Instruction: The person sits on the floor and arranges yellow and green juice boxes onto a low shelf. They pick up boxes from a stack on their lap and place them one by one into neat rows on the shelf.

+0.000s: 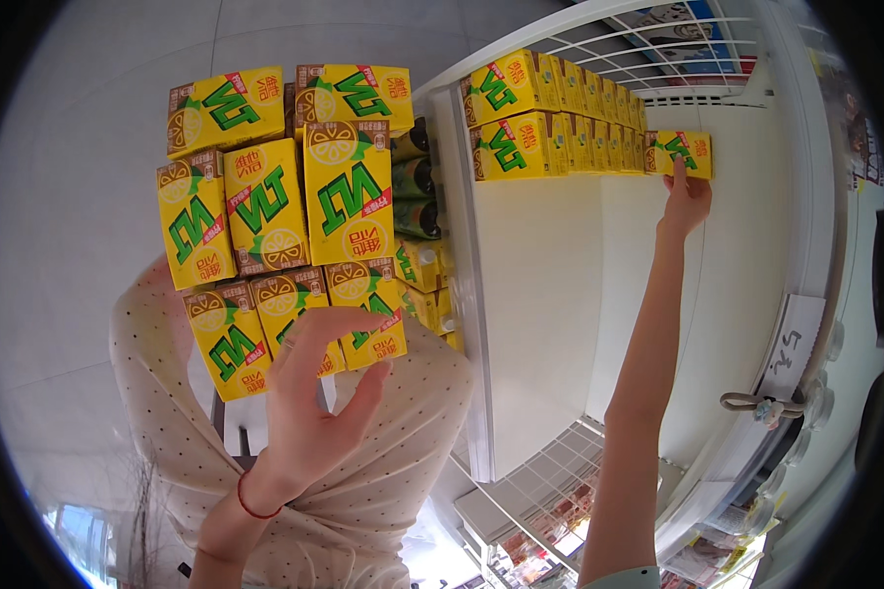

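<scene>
My right hand (pixel 688 204) reaches far along the white shelf. Its fingers close around a yellow drink carton (pixel 695 155) at the back end of a stacked double row of like cartons (pixel 521 147). Nearer me, several yellow and brown juice cartons (pixel 349 191) are piled together above my lap. Over the front of this pile hovers my left hand (pixel 309 412), thumb and fingers apart in a curve. It hides part of the front cartons (pixel 224 339), and I cannot tell whether its fingertips touch them.
A white shelf board (pixel 535 294) with a raised front edge (pixel 473 324) runs beside the pile. Wire racks stand above (pixel 648 44) and below (pixel 550 496) it. Dark bottles (pixel 417 182) show behind the pile. A price tag (pixel 794 339) and a hair tie (pixel 756 402) are at the right.
</scene>
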`<state>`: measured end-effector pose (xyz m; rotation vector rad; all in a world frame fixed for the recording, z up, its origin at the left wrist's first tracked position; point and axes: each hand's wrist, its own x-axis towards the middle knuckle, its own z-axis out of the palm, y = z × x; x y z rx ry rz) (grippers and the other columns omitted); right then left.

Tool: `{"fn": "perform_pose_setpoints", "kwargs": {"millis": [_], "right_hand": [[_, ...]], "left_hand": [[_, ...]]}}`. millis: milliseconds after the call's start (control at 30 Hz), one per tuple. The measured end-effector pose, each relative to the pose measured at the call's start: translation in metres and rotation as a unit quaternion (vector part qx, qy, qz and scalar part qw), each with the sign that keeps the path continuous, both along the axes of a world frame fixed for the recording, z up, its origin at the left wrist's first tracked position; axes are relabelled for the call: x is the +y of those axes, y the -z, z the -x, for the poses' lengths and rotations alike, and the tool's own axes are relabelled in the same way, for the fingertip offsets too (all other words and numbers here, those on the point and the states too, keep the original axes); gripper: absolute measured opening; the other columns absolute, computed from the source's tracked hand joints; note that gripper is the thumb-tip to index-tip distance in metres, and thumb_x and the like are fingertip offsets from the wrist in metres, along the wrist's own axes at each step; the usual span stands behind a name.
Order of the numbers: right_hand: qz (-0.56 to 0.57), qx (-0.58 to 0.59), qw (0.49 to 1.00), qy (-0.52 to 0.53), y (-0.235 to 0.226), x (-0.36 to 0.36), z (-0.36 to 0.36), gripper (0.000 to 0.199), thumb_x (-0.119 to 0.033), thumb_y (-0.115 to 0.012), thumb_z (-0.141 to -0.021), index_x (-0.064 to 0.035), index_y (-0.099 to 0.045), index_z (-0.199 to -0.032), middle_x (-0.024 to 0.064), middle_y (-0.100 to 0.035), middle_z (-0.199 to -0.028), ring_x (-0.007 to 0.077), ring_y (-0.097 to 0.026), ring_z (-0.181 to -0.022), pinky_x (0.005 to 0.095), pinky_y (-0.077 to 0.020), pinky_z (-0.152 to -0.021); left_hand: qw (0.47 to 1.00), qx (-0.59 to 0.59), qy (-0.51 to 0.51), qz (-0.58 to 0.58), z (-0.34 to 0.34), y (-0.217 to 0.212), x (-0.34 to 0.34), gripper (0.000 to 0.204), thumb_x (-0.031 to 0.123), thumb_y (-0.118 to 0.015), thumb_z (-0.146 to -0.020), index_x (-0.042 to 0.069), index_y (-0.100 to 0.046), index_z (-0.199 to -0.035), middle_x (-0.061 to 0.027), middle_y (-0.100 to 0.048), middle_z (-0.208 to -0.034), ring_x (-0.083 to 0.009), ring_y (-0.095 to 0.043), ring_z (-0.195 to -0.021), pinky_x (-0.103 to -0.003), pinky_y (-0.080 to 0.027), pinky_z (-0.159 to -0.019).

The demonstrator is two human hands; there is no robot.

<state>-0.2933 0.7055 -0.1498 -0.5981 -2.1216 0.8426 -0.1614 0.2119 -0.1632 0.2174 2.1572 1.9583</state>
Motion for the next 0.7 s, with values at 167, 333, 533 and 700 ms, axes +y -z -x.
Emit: {"fn": "perform_pose_setpoints", "kwargs": {"millis": [167,333,533,700], "right_hand": [[-0.006,-0.052,0.998,0.03,0.005,0.028,0.039,0.047,-0.023,-0.08,-0.079,0.008,-0.057,-0.105,0.0123,-0.067,-0.095,0.0149,-0.068,-0.072,0.0244,-0.0573,-0.063],[-0.066,-0.151,0.984,0.066,-0.008,0.009,0.06,0.042,-0.033,-0.079,-0.078,0.0036,-0.065,-0.094,0.0088,-0.071,-0.081,0.0121,-0.068,-0.064,0.0234,-0.0555,-0.057],[-0.148,-0.369,0.906,0.145,-0.041,-0.003,0.065,0.042,-0.043,-0.076,-0.078,-0.0016,-0.07,-0.082,0.0046,-0.07,-0.063,0.0072,-0.063,-0.05,0.019,-0.0502,-0.048],[-0.018,-0.282,0.954,0.095,-0.026,0.028,0.078,0.039,-0.036,-0.077,-0.08,0.0019,-0.069,-0.084,0.0074,-0.07,-0.065,0.0083,-0.062,-0.048,0.019,-0.0477,-0.042]], "left_hand": [[0.988,0.113,-0.054,0.091,0.023,0.009,-0.006,0.054,-0.007,-0.071,-0.066,0.0,-0.055,-0.117,-0.0144,-0.059,-0.118,-0.0316,-0.056,-0.107,-0.037,-0.044,-0.093],[0.979,0.132,-0.002,0.158,0.049,0.008,0.0,0.086,-0.004,-0.073,-0.064,0.002,-0.035,-0.14,-0.0148,-0.04,-0.144,-0.0331,-0.038,-0.132,-0.042,-0.032,-0.109],[0.961,0.141,0.024,0.237,0.057,0.017,0.016,0.104,0.0,-0.076,-0.061,0.004,-0.022,-0.149,-0.014,-0.025,-0.154,-0.0333,-0.024,-0.143,-0.042,-0.023,-0.116],[0.949,0.142,0.034,0.279,0.059,0.021,0.017,0.1,-0.003,-0.073,-0.063,-0.001,-0.021,-0.148,-0.0166,-0.023,-0.154,-0.035,-0.026,-0.141,-0.047,-0.025,-0.113]]}}
